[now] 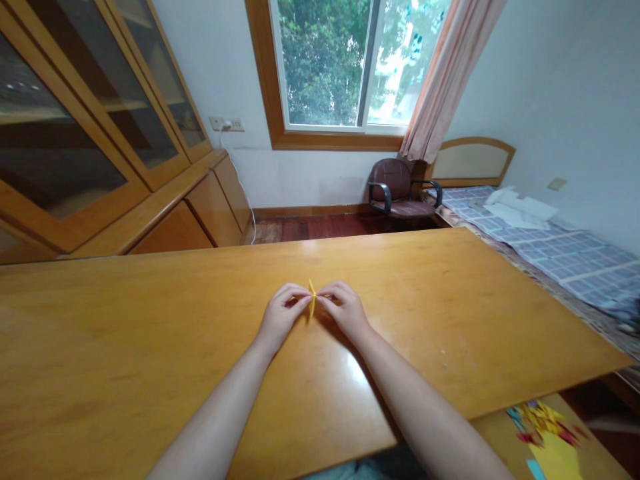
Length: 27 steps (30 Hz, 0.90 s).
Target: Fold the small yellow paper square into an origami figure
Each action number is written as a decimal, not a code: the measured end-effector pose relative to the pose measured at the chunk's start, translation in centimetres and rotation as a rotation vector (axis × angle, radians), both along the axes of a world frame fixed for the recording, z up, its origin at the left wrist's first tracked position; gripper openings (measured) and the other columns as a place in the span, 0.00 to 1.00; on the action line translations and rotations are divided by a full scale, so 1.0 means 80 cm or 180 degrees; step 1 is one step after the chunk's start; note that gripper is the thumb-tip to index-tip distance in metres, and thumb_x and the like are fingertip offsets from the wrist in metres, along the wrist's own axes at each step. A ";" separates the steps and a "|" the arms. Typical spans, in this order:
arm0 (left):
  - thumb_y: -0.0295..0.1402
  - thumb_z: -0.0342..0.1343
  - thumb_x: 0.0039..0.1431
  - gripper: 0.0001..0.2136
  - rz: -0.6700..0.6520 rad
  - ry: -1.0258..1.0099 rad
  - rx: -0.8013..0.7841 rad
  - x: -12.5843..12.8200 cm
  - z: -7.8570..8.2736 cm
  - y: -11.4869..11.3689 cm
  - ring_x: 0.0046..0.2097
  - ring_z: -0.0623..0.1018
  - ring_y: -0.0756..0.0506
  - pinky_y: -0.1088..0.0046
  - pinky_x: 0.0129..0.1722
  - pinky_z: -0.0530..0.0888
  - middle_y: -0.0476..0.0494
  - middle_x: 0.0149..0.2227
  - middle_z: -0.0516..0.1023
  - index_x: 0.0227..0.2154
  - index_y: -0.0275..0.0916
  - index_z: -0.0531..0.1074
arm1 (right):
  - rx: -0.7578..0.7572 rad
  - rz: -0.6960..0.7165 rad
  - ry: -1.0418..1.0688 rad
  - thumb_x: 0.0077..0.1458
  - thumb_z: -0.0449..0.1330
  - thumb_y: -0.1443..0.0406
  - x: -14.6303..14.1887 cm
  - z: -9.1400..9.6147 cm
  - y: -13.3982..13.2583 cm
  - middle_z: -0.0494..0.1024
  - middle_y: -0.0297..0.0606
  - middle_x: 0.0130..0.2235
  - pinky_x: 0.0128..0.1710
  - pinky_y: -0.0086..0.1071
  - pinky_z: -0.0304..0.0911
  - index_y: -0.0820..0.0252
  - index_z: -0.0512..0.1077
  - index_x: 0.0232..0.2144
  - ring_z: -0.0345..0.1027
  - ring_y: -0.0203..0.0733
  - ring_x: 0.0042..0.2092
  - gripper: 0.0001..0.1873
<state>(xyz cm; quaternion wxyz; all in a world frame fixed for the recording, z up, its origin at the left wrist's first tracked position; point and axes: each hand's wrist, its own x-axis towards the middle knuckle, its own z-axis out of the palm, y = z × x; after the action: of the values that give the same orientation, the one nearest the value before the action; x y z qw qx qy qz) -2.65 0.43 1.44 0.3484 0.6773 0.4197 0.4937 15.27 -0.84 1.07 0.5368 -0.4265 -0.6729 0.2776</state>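
Both hands meet over the middle of the wooden table [200,347], pinching a small piece of folded yellow paper [313,307] between them. My left hand [285,310] grips it from the left with thumb and fingertips. From the other side, my right hand [345,307] pinches it the same way. Thin yellow points stick out above and below the fingertips. The paper's middle is partly hidden by the fingers, so its full shape cannot be made out.
At the lower right, a lower surface holds yellow paper [555,457] and a pile of small colourful folded pieces [543,420]. A brown armchair [393,183] stands beyond the table, beside a bed [550,247]. Glass-fronted cabinets [100,100] line the left, and a window [325,67] is ahead.
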 end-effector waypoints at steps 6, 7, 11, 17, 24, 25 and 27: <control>0.36 0.59 0.56 0.06 0.0051 0.0090 0.0039 0.000 -0.001 0.000 0.39 0.75 0.46 0.72 0.39 0.71 0.45 0.34 0.75 0.30 0.40 0.78 | 0.0185 -0.0096 -0.0277 0.57 0.62 0.64 0.000 -0.006 0.001 0.77 0.38 0.33 0.41 0.33 0.66 0.57 0.78 0.33 0.71 0.39 0.37 0.05; 0.36 0.59 0.56 0.06 0.0049 0.0106 0.0056 0.000 -0.001 0.000 0.39 0.75 0.47 0.72 0.39 0.71 0.45 0.34 0.75 0.30 0.40 0.78 | 0.0212 -0.0094 -0.0319 0.57 0.61 0.65 0.000 -0.007 0.002 0.77 0.38 0.33 0.41 0.33 0.66 0.57 0.78 0.33 0.71 0.39 0.37 0.05; 0.35 0.59 0.57 0.05 0.0027 0.0147 0.0126 -0.002 -0.005 0.001 0.39 0.75 0.47 0.72 0.40 0.71 0.46 0.34 0.75 0.30 0.40 0.77 | 0.0347 -0.0154 -0.0517 0.57 0.62 0.65 0.001 -0.008 0.002 0.77 0.38 0.33 0.41 0.34 0.65 0.57 0.77 0.33 0.70 0.40 0.38 0.04; 0.35 0.59 0.58 0.05 0.0042 0.0227 0.0186 -0.004 -0.010 0.002 0.39 0.74 0.47 0.73 0.39 0.70 0.46 0.34 0.74 0.30 0.40 0.77 | 0.0545 -0.0271 -0.0873 0.58 0.60 0.65 0.000 -0.007 0.000 0.77 0.38 0.33 0.41 0.35 0.63 0.58 0.76 0.33 0.68 0.41 0.38 0.05; 0.36 0.58 0.58 0.06 0.0043 0.0298 0.0209 -0.003 -0.008 0.001 0.39 0.75 0.47 0.72 0.41 0.71 0.46 0.34 0.74 0.31 0.40 0.77 | 0.0581 -0.0314 -0.1007 0.59 0.59 0.65 -0.001 -0.006 -0.002 0.76 0.39 0.33 0.41 0.35 0.63 0.57 0.76 0.33 0.67 0.42 0.38 0.06; 0.36 0.58 0.58 0.06 0.0047 0.0287 0.0197 -0.003 -0.008 0.001 0.39 0.75 0.47 0.72 0.41 0.71 0.46 0.34 0.75 0.31 0.40 0.77 | 0.0568 -0.0318 -0.0981 0.59 0.59 0.65 -0.001 -0.006 -0.002 0.76 0.39 0.33 0.41 0.35 0.63 0.57 0.76 0.33 0.67 0.42 0.38 0.06; 0.36 0.59 0.58 0.06 0.0064 0.0251 0.0161 -0.003 -0.008 0.001 0.38 0.75 0.47 0.72 0.40 0.71 0.46 0.34 0.75 0.30 0.40 0.77 | 0.0528 -0.0327 -0.0894 0.59 0.59 0.65 -0.001 -0.006 -0.001 0.76 0.39 0.33 0.41 0.36 0.63 0.57 0.76 0.32 0.68 0.42 0.38 0.05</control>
<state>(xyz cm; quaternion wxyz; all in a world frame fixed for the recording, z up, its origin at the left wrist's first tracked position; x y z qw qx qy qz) -2.86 0.53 0.83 0.3094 0.7006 0.4273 0.4805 15.15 -0.94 0.58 0.4843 -0.4492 -0.7393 0.1309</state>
